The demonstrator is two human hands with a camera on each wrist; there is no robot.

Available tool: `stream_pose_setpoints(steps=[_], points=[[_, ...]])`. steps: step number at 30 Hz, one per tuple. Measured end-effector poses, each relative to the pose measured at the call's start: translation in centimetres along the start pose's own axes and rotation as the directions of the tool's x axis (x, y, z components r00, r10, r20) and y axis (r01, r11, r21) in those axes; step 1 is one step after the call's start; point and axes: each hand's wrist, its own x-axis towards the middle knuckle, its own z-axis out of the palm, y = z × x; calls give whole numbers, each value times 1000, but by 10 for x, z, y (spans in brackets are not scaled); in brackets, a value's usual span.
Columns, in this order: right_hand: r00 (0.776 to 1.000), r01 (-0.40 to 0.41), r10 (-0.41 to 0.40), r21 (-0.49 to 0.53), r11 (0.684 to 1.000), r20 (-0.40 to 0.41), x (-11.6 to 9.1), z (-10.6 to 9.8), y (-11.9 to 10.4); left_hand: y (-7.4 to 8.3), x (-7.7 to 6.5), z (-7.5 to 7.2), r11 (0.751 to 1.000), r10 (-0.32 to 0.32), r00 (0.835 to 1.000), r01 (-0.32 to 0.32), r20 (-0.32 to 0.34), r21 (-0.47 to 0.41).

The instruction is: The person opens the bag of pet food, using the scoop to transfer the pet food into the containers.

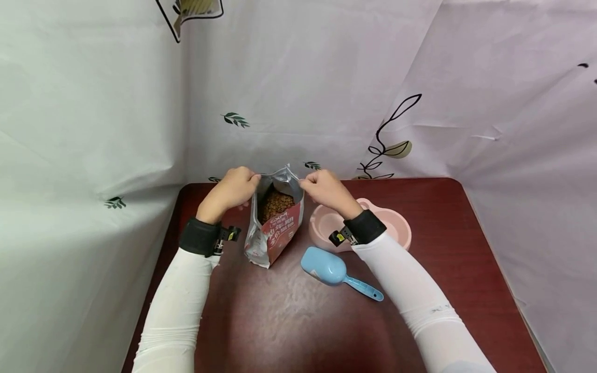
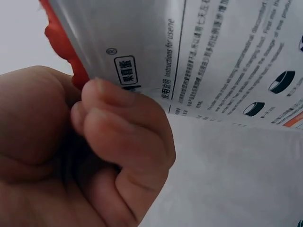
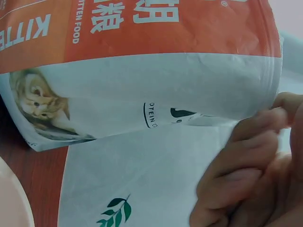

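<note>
bag (kibble inside) stands left of the bowl, scoop before the bowl.

- A dark red table with rounded far corners, glossy where light catches it
- On it, toward the back, an open silver-and-red food bag
- Just right, a pink double bowl
- Nearer the person, a blue scoop

Leaf-printed sheeting on 3 sides of a table forms a booth
</note>
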Motion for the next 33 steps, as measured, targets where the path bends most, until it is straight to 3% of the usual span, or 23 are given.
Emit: stream_pose_setpoints(steps=[5,10,12,15,18,21,25,29,33], points=[[988,-118,120,-27,993,102,-8,4,-2,1,-1,4,1000,5,999,-6,-39,-26],[944,-219,192,76,973,269,-14,13,0,4,-4,8,1000,-10,994,10,-105,-9],[918,-270,210,142,952,336,-17,17,2,4,-5,11,999,-33,996,31,-85,-22],[878,-356,231,250,900,420,-20,20,4,0,-4,17,994,-61,998,61,2,-90],[860,-411,239,331,849,452,-22,22,7,-9,-6,24,975,-70,995,85,78,-207],[864,-425,204,447,787,461,-25,25,12,-17,-8,32,941,-53,994,80,91,-328],[876,-412,118,600,686,467,-28,28,17,-20,-8,37,913,-17,998,43,67,-406],[893,-392,70,693,606,444,-31,30,22,-16,-9,36,918,-27,998,48,59,-394],[914,-359,46,751,554,403,-32,37,29,-13,-7,33,950,-28,999,34,23,-311]])
